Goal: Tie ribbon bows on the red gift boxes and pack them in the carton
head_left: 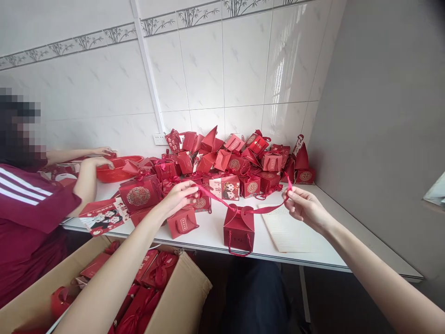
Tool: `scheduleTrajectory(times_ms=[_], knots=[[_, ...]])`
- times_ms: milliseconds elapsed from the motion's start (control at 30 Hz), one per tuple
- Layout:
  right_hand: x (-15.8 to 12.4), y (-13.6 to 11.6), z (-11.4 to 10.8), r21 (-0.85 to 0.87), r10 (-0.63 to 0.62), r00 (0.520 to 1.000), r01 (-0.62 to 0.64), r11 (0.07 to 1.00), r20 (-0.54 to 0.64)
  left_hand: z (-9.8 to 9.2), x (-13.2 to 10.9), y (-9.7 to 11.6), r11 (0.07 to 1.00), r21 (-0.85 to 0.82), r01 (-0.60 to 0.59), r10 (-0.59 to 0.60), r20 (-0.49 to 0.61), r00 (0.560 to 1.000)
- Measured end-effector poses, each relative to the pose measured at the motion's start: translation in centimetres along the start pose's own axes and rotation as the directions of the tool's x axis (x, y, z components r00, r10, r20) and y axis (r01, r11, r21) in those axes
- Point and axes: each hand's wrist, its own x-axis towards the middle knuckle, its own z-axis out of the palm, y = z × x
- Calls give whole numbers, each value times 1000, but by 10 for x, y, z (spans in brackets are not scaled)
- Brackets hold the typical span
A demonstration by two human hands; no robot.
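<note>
A small red gift box [239,232] stands upright near the front edge of the table, a twisted cord handle hanging down its front. A red ribbon [259,210] runs through the folded tabs at its top. My left hand [181,198] pinches one end of that ribbon, up and to the left of the box. With the fingers closed, my right hand [301,204] grips the other end on the right side. Both lengths are stretched out from the box. Another red box with a cord handle [183,222] sits below my left hand.
Many red gift boxes [234,163] are heaped along the tiled wall. An open notebook [285,227] lies to the right. A cardboard carton [189,278] of red boxes stands at lower left. Beside it, a co-worker [38,204] reaches around a red basin [120,168].
</note>
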Motion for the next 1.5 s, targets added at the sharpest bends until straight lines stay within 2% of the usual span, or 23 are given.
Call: scheduleTrajectory(times_ms=[167, 333, 433, 533, 600, 700, 800, 867, 933, 1000, 1067, 1167, 1300, 1433, 1500], knots=[[-2, 1, 5, -71, 38, 997, -33, 997, 60, -2, 2, 0, 994, 54, -95, 100, -100, 990], [-1, 0, 1, -58, 13, 1000, -12, 998, 19, -9, 5, -1, 934, 332, -130, 187, -145, 972], [-1, -2, -4, -29, -24, 999, 23, 999, -40, -15, 5, 1, 825, 537, -176, 263, -89, 961], [0, -6, -8, 15, -61, 992, 63, 998, -111, -18, 4, 0, 698, 674, -242, 295, 37, 955], [0, -8, -10, 65, -78, 981, 91, 994, -176, -18, 3, -3, 655, 707, -266, 259, 121, 958], [1, -9, -12, 138, -95, 957, 136, 981, -273, -16, 2, -12, 616, 740, -272, 126, 248, 960], [0, -10, -13, 149, -96, 960, 139, 979, -265, -9, -2, -17, 579, 777, -248, -50, 337, 940], [-1, -9, -12, 121, -66, 976, 93, 988, -206, 1, -5, -17, 617, 747, -246, -120, 398, 909], [-2, -5, -11, 65, -13, 990, 23, 998, -140, 14, -7, -18, 693, 682, -233, -128, 434, 892], [-2, 0, -9, -24, 41, 995, -44, 999, -87, 30, -8, -20, 732, 655, -187, -108, 383, 917], [-1, 9, -6, -135, 84, 994, -93, 986, -69, 45, -6, -25, 714, 688, -128, -102, 283, 954], [1, 23, -1, -313, 141, 986, -160, 936, -84, 59, -1, -37, 670, 740, -50, -145, 197, 970], [4, 33, 3, -444, 174, 984, -166, 881, -23, 62, 5, -53, 680, 733, 1, -185, 171, 968], [8, 30, -1, -383, 202, 976, -156, 911, 84, 60, 7, -62, 770, 637, 33, -190, 179, 965], [9, 29, -2, -361, 197, 978, -159, 919, 72, 60, 8, -63, 803, 591, 76, -225, 181, 957]])
